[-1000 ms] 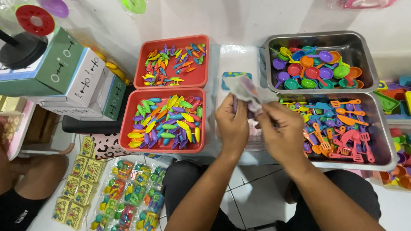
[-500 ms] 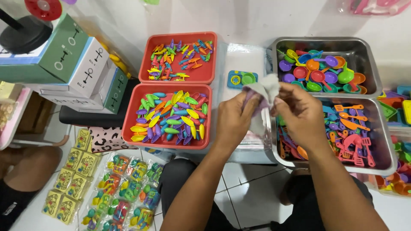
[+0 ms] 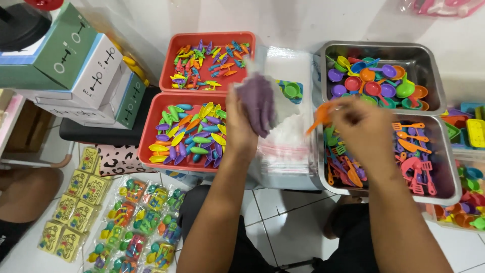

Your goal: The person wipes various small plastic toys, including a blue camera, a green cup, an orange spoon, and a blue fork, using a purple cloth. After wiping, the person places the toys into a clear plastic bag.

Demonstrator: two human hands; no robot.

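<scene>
A small clear plastic bag (image 3: 262,101) with something purple inside is held up in the left hand (image 3: 241,129), whose grip is closed around the bag's lower part, above the stack of clear bags (image 3: 288,146) lying between the trays. Just to its right, the right hand (image 3: 361,126) pinches an orange toy utensil (image 3: 319,116), blurred, its tip pointing toward the bag's open side. Below the right hand sits a steel tray (image 3: 447,177) filled with small plastic spatulas and forks in orange, pink, blue and green. Behind it, a second steel tray (image 3: 429,65) holds tiny coloured pans and ladles. To the left of the bag are two red trays: the nearer red tray (image 3: 146,146) carries leaf-shaped pieces in yellow, green and purple, the farther red tray (image 3: 169,65) smaller mixed pieces. On the tiled floor at lower left lie packed toy bags (image 3: 136,222).
</scene>
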